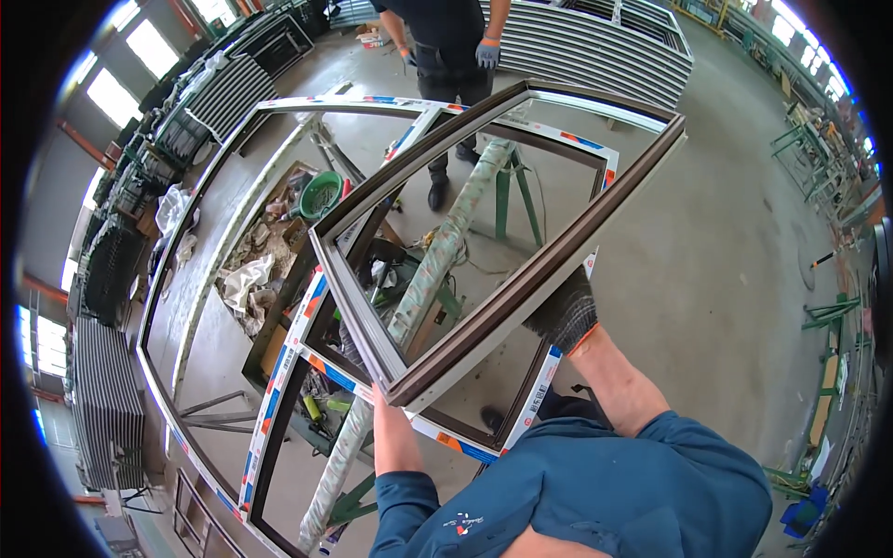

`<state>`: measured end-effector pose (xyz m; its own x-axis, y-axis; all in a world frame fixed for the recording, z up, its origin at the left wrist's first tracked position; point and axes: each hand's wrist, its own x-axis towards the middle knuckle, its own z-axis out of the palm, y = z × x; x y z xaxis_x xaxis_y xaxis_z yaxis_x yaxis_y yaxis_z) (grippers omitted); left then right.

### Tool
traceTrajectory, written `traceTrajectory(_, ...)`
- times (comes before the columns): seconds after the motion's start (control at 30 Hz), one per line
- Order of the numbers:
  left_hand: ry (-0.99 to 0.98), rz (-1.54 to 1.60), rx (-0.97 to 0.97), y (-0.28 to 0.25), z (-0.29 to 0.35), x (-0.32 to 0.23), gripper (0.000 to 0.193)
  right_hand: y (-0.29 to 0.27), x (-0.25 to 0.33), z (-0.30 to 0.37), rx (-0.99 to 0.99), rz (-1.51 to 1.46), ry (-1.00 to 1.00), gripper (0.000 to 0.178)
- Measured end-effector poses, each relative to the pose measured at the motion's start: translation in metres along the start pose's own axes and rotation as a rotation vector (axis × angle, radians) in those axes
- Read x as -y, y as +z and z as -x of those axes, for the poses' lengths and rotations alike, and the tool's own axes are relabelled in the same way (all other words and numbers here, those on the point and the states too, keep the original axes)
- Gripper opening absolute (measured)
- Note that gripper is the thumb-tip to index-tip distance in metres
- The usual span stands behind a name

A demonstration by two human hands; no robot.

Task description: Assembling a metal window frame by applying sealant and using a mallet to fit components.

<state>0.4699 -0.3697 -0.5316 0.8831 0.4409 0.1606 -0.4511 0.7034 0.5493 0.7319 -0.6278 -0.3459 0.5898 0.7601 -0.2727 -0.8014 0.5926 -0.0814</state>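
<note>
A brown rectangular window sash (pixel 521 277) is held tilted above a larger window frame (pixel 277 381) covered in white, blue and orange protective tape. My right hand (pixel 566 314), in a dark knitted glove, grips the sash's right-hand long bar from below; its fingertips are hidden behind the bar. At the sash's near left corner, my left hand (pixel 350 346) is gloved too and mostly covered by the short bar, closed around it as far as I can see. The larger frame, with a curved left side, rests on a wrapped beam (pixel 460 216) with green trestle legs.
A co-worker (pixel 451 56) in dark clothes and grey gloves stands beyond the frame. Stacked profiles (pixel 586 56) lie behind that person. Under the frame are a green basin (pixel 322 195) and a box of scraps (pixel 256 270). Racks (pixel 107 400) line the left side.
</note>
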Motion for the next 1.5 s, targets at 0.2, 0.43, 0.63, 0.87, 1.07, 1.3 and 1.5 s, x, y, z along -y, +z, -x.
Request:
traceTrajectory(0.2, 0.137, -0.061, 0.026, 0.033, -0.024, 0.014, 0.054, 0.055, 0.012, 0.023, -0.083, 0.187, -0.052, 0.045)
traceTrajectory(0.43, 0.300, -0.140, 0.022, 0.063, -0.062, 0.033, 0.055, 0.054, 0.023, 0.021, 0.002, 0.171, -0.026, 0.045)
traceTrajectory(0.63, 0.418, -0.282, 0.015, 0.100, -0.119, 0.042, 0.056, 0.051, 0.044, 0.021, 0.059, 0.118, 0.107, 0.052)
traceTrajectory(0.87, 0.459, -0.427, 0.052, 0.132, -0.084, 0.040, 0.058, 0.048, 0.085, 0.004, 0.336, 0.034, 0.181, 0.061)
traceTrajectory(1.07, 0.554, -0.529, 0.067, 0.156, -0.078, 0.038, 0.059, 0.050, 0.099, -0.003, 0.338, -0.080, 0.212, 0.056)
traceTrajectory(1.3, 0.669, -0.588, 0.068, 0.169, -0.059, 0.053, 0.060, 0.039, 0.105, 0.002, 0.336, -0.052, 0.191, 0.054)
traceTrajectory(1.5, 0.687, -0.648, 0.152, 0.175, -0.041, 0.050, 0.061, 0.047, 0.100, -0.005, 0.454, 0.134, 0.020, 0.061)
